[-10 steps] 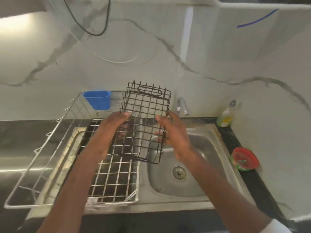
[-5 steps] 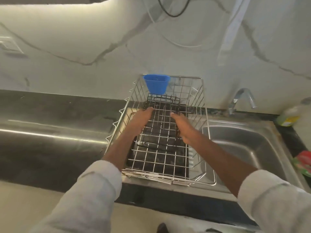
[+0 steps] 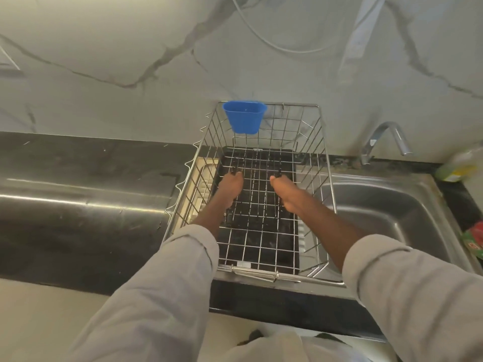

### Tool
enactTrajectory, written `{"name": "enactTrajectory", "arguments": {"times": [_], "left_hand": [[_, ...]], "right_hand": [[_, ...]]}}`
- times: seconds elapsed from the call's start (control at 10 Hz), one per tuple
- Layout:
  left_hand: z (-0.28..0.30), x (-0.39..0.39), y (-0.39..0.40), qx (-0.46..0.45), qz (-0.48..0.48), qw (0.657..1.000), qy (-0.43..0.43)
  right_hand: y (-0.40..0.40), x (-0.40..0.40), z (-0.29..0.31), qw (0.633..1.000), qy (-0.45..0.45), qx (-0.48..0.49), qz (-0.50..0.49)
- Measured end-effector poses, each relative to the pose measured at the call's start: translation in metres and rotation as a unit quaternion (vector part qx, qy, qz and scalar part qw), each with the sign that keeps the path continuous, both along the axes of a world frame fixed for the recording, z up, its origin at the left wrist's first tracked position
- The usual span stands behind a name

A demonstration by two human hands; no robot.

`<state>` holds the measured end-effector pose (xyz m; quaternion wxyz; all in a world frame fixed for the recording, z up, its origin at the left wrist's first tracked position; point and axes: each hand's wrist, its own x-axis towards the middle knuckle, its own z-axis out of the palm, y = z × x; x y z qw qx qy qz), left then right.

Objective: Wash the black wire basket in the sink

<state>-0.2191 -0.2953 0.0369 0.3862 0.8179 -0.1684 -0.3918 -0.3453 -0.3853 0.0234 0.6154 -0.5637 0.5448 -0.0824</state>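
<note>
The black wire basket [image 3: 257,178] lies low inside the steel dish rack [image 3: 317,163], hard to pick out against the rack's dark floor. My left hand [image 3: 230,188] grips its left side and my right hand [image 3: 285,194] grips its right side, both reaching down into the rack. The fingers are mostly hidden under the wires. The steel sink [image 3: 386,212] lies to the right of the rack, with the tap [image 3: 384,139] behind it.
A blue plastic cup [image 3: 244,118] hangs on the rack's far rim. A dish soap bottle [image 3: 460,165] stands behind the sink on the right, and a red-green object [image 3: 474,239] lies at the right edge. Dark counter [image 3: 78,199] stretches left; marble wall behind.
The basket went from upright over the sink's edge down into the dish rack, both hands still on it. The view swung left and downward.
</note>
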Motion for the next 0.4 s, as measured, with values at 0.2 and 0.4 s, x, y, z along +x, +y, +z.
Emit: {"name": "enactTrajectory", "arguments": {"times": [0.2, 0.4], "left_hand": [[-0.02, 0.012, -0.012, 0.04, -0.029, 0.997, -0.066], [0.007, -0.01, -0.01, -0.009, 0.0, 0.9, -0.436]], "right_hand": [[0.002, -0.003, -0.004, 0.998, 0.032, -0.057, 0.018], [0.011, -0.04, 0.035, 0.895, 0.028, -0.444, 0.037]]}}
